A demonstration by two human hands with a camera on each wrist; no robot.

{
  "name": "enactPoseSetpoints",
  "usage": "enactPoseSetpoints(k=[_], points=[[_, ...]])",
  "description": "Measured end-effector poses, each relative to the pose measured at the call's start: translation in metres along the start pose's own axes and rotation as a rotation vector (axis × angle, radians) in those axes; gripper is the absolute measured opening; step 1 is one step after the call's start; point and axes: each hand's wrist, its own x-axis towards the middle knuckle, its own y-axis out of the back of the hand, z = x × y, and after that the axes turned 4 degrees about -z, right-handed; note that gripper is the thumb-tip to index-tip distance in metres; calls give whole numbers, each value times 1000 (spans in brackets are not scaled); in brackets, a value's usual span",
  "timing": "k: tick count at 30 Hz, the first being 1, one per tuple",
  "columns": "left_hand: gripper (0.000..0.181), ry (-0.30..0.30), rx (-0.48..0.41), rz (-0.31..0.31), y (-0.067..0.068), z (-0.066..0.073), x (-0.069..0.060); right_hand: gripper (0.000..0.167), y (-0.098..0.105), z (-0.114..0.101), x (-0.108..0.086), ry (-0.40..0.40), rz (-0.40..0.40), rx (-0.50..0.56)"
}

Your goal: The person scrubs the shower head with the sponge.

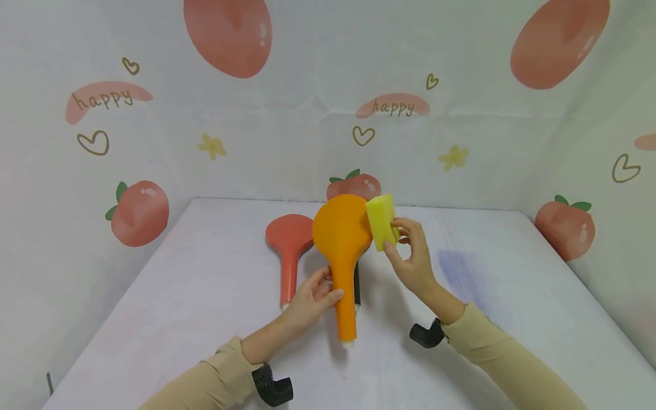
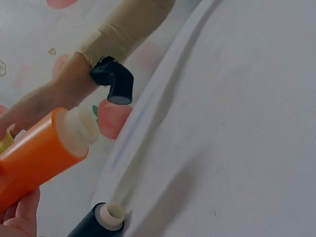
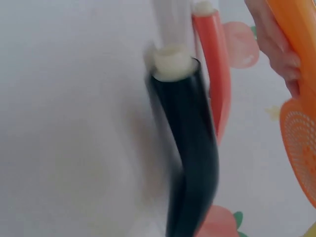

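An orange shower head point(image 1: 342, 230) is held up off the table, its round head at the top and its white threaded end point(image 2: 81, 126) at the bottom. My left hand point(image 1: 310, 302) grips its handle, fingers on one side and thumb in front. A yellow sponge point(image 1: 380, 221) is pinched between thumb and fingers of my right hand point(image 1: 415, 265). The sponge stands at the right edge of the orange head; whether it touches the holed face point(image 3: 299, 143) I cannot tell. That face points away from the head camera.
On the white table point(image 1: 205, 285) lies a red shower head point(image 1: 289, 233), left of the orange one. A black shower head point(image 3: 190, 128) lies behind the orange one, mostly hidden in the head view. A printed cloth wall point(image 1: 307, 125) rises at the back.
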Motion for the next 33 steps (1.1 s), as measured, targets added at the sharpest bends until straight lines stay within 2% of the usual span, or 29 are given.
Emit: enactPoseSetpoints(k=[5, 13, 19, 23, 28, 33], points=[[61, -15, 8, -7, 0, 0, -1, 38, 3, -3, 2, -22, 4, 10], [64, -27, 67, -27, -4, -1, -2, 34, 15, -8, 22, -99, 13, 69], [61, -69, 103, 13, -4, 3, -2, 31, 20, -7, 24, -158, 14, 129], [61, -79, 130, 42, -1, 5, -2, 31, 21, -6, 22, -192, 1, 126], [62, -96, 177, 51, 1, 7, -1, 31, 23, -9, 28, -195, 21, 111], [63, -151, 227, 45, 1, 9, -2, 30, 26, -13, 40, -168, 31, 122]])
